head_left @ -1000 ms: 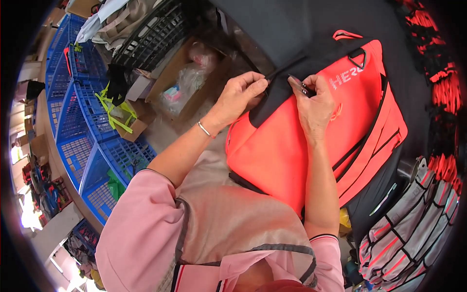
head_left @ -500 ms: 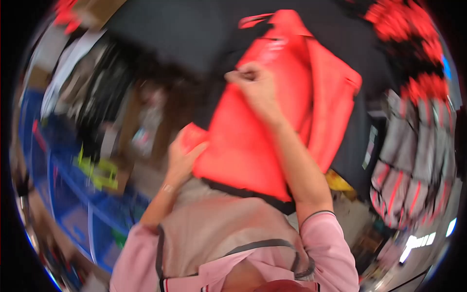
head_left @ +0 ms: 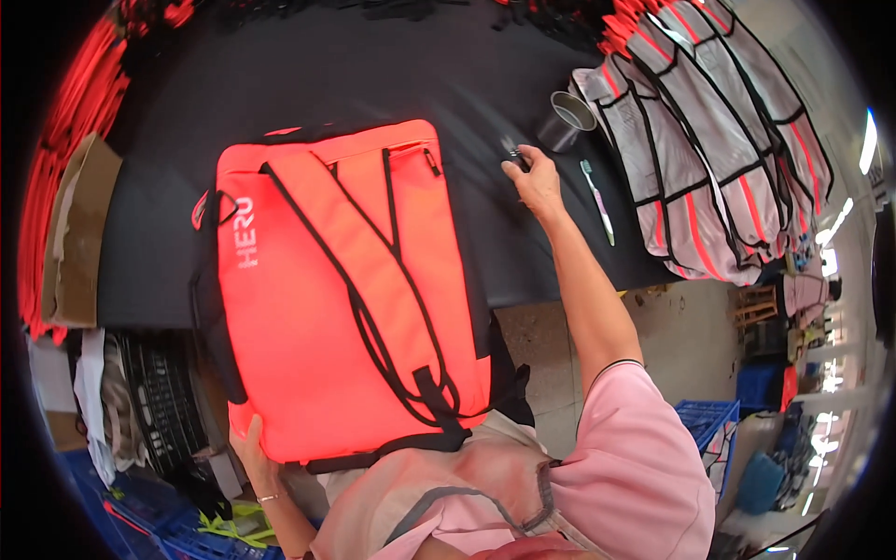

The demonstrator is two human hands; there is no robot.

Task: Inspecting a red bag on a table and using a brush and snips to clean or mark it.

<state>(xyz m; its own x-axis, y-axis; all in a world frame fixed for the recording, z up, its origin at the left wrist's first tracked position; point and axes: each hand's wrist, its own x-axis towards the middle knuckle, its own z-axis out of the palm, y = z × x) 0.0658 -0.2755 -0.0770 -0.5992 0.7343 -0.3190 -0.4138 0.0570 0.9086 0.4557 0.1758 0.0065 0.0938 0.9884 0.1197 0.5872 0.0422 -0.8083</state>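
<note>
The bright orange fabric backpack with black trim and straps [head_left: 345,289] lies flat, strap side up, half on the black-covered surface [head_left: 373,65] and half overhanging its near edge against the person's body. It looks closed and tidy, its shoulder straps laid diagonally across the back, so the handling of the bag seems largely done; what remains appears to be dealing with the small tool. The left hand [head_left: 250,448] cups the bag's lower corner from beneath, fingers curled on the fabric. The right arm stretches forward over the surface, and the right hand [head_left: 534,175] pinches a small dark tool [head_left: 512,154], just beside a grey metal cup [head_left: 566,119] and a pale toothbrush-like stick [head_left: 597,201].
</note>
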